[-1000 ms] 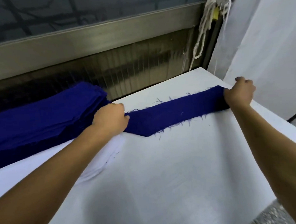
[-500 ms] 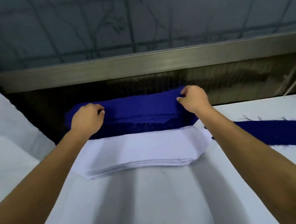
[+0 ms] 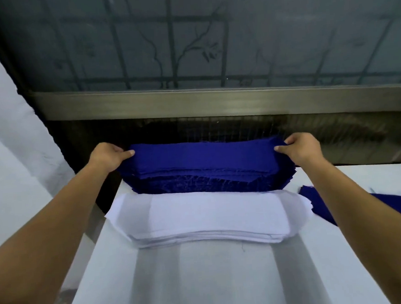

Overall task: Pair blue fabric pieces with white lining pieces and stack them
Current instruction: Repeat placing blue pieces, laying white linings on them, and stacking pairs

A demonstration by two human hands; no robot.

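My left hand (image 3: pixel 107 156) pinched the left end of the blue fabric stack (image 3: pixel 205 170), thumb lying on the top layer and fingers curled round the edge. My right hand (image 3: pixel 301 148) pinched the right end the same way. I could not tell how many layers each grip took in. The blue stack sat at the far edge of the white table (image 3: pixel 204 282), its frayed near side facing me. Just in front of it, touching its near edge, lay the white lining stack (image 3: pixel 211 217), flat, with angled ends. A separate blue piece (image 3: pixel 313 199) lay on the table to the right, partly hidden under my right forearm. Beyond the stacks ran a metal rail (image 3: pixel 215 101) below a frosted window (image 3: pixel 187 46).
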